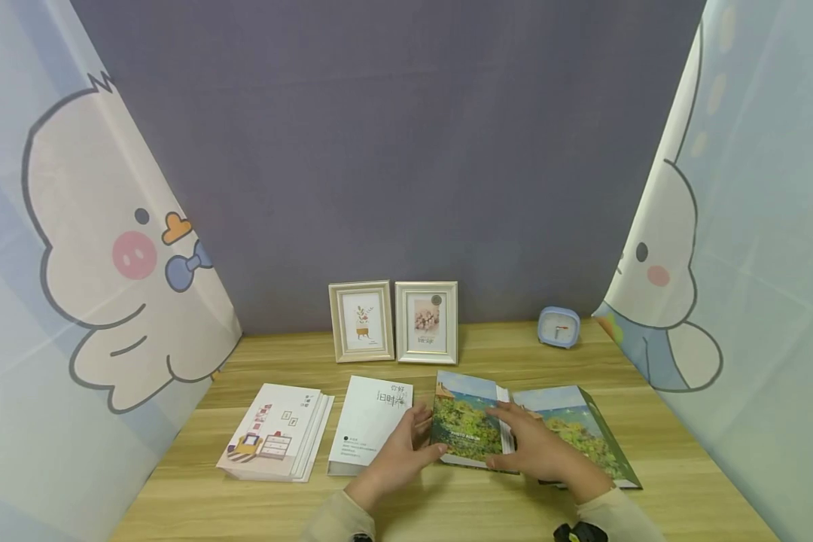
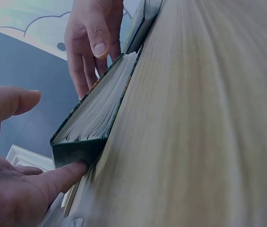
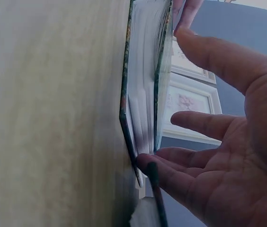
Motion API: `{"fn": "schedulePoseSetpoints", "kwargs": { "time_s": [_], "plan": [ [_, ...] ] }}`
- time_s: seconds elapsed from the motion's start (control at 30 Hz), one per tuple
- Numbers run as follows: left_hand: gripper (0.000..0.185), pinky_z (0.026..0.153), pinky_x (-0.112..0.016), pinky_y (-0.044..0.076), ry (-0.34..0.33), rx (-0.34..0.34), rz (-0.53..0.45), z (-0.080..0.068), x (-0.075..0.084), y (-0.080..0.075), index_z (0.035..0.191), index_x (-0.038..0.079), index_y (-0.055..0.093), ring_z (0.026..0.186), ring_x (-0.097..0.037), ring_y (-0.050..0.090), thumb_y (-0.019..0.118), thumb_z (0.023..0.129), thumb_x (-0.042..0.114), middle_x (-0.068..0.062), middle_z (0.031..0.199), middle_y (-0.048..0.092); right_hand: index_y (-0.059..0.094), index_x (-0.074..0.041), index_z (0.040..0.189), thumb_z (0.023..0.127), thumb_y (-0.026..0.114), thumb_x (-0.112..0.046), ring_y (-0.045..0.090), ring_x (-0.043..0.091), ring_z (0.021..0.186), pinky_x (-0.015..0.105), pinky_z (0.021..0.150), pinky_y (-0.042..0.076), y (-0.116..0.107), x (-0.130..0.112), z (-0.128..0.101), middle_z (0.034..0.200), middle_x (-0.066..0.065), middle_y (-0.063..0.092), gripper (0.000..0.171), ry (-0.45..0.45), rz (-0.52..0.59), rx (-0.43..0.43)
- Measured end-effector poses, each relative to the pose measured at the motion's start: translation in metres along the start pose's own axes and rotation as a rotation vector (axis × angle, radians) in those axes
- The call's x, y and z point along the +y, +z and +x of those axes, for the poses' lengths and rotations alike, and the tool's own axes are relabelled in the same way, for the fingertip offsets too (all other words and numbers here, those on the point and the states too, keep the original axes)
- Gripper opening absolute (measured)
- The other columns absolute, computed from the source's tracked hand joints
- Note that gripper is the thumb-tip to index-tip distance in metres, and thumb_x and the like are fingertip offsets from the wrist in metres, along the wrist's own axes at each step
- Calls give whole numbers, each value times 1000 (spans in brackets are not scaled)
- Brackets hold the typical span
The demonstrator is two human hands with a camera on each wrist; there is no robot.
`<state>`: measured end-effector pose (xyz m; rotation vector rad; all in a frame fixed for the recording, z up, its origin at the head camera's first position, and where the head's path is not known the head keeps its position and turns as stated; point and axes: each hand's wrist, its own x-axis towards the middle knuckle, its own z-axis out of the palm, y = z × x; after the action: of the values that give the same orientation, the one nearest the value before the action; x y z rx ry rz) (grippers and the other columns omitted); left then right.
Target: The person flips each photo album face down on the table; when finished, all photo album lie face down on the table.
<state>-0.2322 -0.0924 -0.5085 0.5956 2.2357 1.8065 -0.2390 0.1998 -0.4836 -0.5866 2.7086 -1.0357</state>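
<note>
Photo albums on a wood-grain bench. The central landscape-covered album carries the words "PHOTO ALBUM" in pale capitals; it lies flat between a white album and a second landscape album. On the white cover, the large Chinese characters 旧时光 can be made out; its smaller lines are illegible. The short lettering on the illustrated album, far left, is too small to read, as is the caption in the right-hand picture frame. Left hand: spread, thumb well apart, one fingertip touching the dark green spine of the central album. Right hand: likewise spread, fingertips at the album's opposite, page-side edge.
</note>
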Motion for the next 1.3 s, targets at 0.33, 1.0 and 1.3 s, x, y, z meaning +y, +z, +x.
{"fn": "schedulePoseSetpoints", "kwargs": {
  "time_s": [0.33,1.0,1.3],
  "plan": [
    [85,115,-64,39,-59,-12,50,-3,3,0,160,-11,20,139,-46,48,72,101,21,-31,157,41,60,-12,147,83,90,-41,25,60,147,80,103,38,3,3,-2,163,29,34,77,-22,-41,9],
    [63,100,-32,57,-47,-14,-32,1,-2,2,153,-10,37,133,-41,56,68,100,3,-25,148,51,60,-13,148,87,87,-41,23,58,149,79,105,37,4,4,-2,164,24,34,72,-8,-41,14],
    [64,99,-34,57,-62,-29,-128,3,-5,-1,156,-5,37,134,-39,56,68,102,12,-22,150,49,60,-14,147,89,85,-41,20,56,151,78,107,36,5,7,-2,164,24,35,69,-12,-26,33]
  ]
}}
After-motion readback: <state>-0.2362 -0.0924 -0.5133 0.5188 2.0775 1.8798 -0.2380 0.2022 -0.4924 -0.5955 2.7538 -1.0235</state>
